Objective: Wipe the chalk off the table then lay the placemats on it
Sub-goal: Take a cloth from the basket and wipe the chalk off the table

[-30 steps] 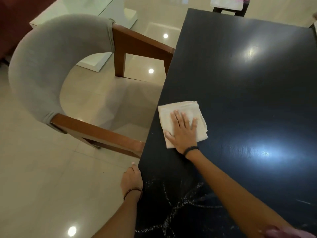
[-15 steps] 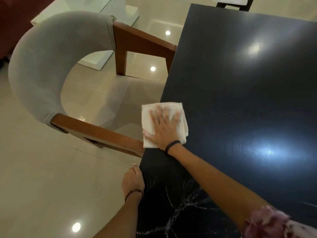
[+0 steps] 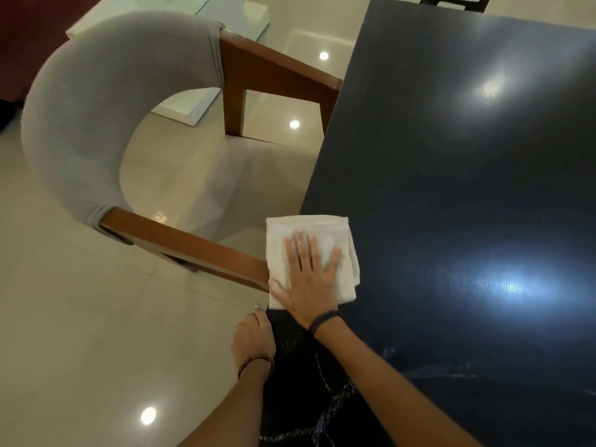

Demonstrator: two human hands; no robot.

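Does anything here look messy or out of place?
Yes: white chalk scribbles mark the dark table near its close corner. The cloth under the right hand overhangs the table's edge.

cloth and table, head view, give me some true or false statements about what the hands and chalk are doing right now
1. The right hand lies flat on the white cloth with its fingers spread. True.
2. The cloth sits in the middle of the table. False: it is at the table's left edge, partly hanging over it.
3. Chalk marks still show on the table near the person. True.
4. The left hand holds a placemat. False: it rests at the table's edge, and no placemat is laid on the table.
5. The grey chair stands left of the table. True.
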